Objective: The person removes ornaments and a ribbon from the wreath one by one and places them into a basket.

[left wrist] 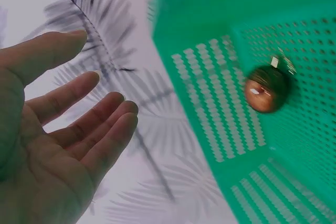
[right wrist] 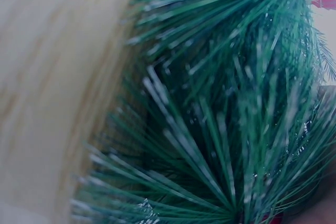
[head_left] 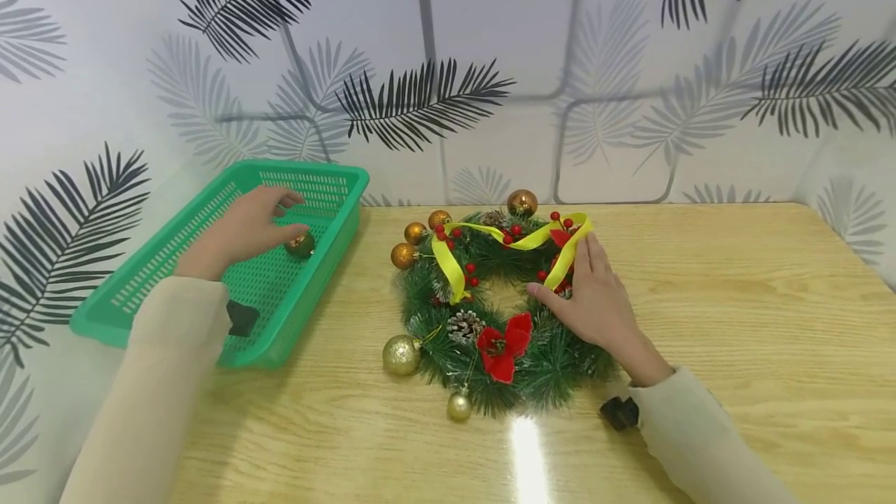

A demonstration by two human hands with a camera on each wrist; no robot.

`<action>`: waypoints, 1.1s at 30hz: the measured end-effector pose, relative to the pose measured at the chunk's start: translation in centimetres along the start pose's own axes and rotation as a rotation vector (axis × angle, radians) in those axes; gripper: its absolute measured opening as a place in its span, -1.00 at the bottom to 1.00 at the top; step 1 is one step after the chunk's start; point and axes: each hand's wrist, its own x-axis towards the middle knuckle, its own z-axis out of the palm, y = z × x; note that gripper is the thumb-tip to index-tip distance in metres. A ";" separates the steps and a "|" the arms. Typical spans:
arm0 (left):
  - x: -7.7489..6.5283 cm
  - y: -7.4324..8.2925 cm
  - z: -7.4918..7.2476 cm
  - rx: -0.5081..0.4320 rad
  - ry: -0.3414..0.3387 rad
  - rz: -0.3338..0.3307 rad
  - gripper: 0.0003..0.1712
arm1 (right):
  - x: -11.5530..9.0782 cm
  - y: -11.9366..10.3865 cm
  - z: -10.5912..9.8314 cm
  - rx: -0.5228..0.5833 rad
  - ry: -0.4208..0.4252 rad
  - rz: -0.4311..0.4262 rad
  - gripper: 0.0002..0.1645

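My left hand (head_left: 248,228) hovers over the green plastic basket (head_left: 308,309), fingers spread and relaxed, holding nothing. A shiny copper-brown ball ornament (left wrist: 266,88) lies inside the basket, apart from the fingertips in the left wrist view. On the table, a green Christmas wreath (head_left: 553,383) carries a yellow ribbon (head_left: 448,263), red berries, a red flower (head_left: 505,347) and a pinecone (head_left: 465,326). My right hand (head_left: 598,309) rests on the wreath's right side with straight fingers, its fingertips by the ribbon's end. Close-up green needles (right wrist: 231,114) fill much of the right wrist view.
Around the wreath's edge lie orange and copper balls (head_left: 404,256) at the left and back, and gold balls (head_left: 402,355) at the front left. The wooden table (head_left: 756,294) meets a leaf-patterned wall (head_left: 630,138) behind. The basket stands against the left wall.
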 end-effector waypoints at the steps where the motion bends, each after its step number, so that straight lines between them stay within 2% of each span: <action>1: 0.0 0.6 0.0 -0.004 0.004 0.013 -0.41 | 0.0 0.0 0.0 0.001 -0.001 0.000 0.28; 8: -0.7 4.6 0.6 0.009 0.016 0.109 -0.47 | -0.1 -0.1 -0.1 0.002 -0.005 -0.001 0.28; 15: -1.7 7.0 2.6 0.033 0.052 0.202 -0.48 | -0.1 -0.1 0.0 0.002 -0.002 -0.004 0.28; 21: -2.8 8.1 4.6 0.019 0.057 0.241 -0.48 | -0.1 -0.1 -0.2 -0.006 -0.001 0.000 0.28; 29: -3.8 8.1 9.2 0.008 0.168 0.308 -0.53 | -0.1 -0.1 -0.3 -0.017 -0.005 -0.001 0.27; 33: -4.5 8.0 11.4 -0.014 0.129 0.299 -0.48 | -0.2 -0.2 -0.3 -0.015 -0.012 0.001 0.28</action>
